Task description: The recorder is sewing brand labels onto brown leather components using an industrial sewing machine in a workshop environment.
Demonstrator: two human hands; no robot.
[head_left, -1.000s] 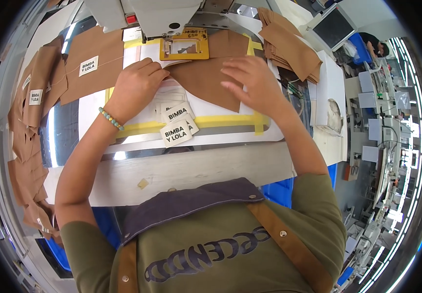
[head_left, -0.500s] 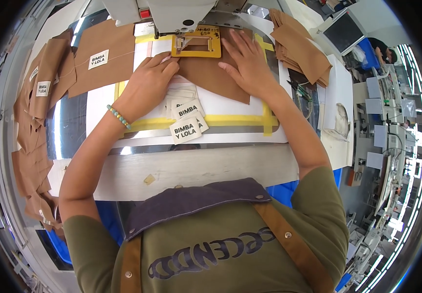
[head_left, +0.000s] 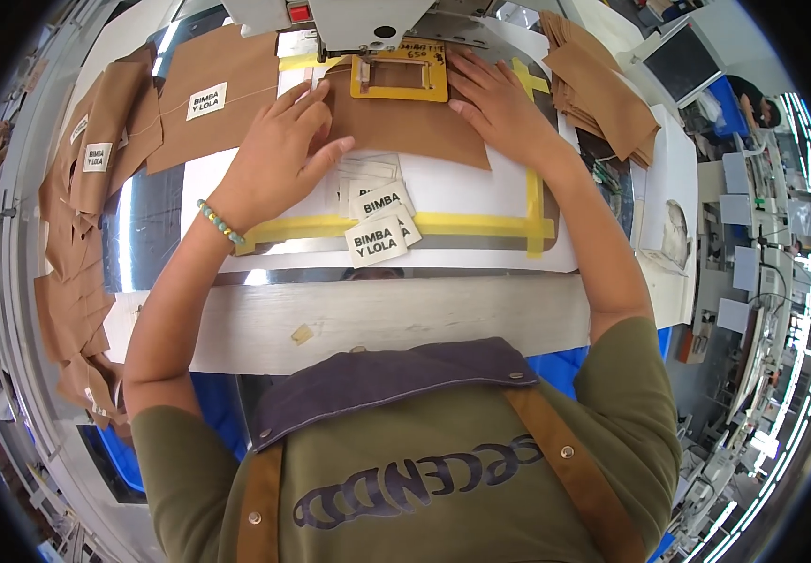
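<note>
My left hand [head_left: 285, 155] is open, thumb apart and some fingers bent, its fingertips at the left end of a brown curved piece [head_left: 405, 131]. My right hand [head_left: 504, 117] is open, fingers spread on the brown material just right of the yellow template [head_left: 439, 75]. The template sits on the piece under the white machine head [head_left: 372, 19], partly hidden by it. Between my forearms, several white printed labels [head_left: 375, 244] lie in an overlapping pile on the white, yellow-taped board [head_left: 471, 253].
Brown pieces with white labels [head_left: 96, 197] are heaped along the left; a stack of brown pieces [head_left: 602, 103] lies at the back right, near a monitor [head_left: 682, 66] and white box [head_left: 663, 225]. A co-worker's head [head_left: 762, 111] shows at the far right. Blue bins [head_left: 555, 366] are below the table edge.
The brown piece has moved back beneath the template. My left hand has moved back, its fingers straightening somewhat; my right hand has moved back and spread flat beside the template.
</note>
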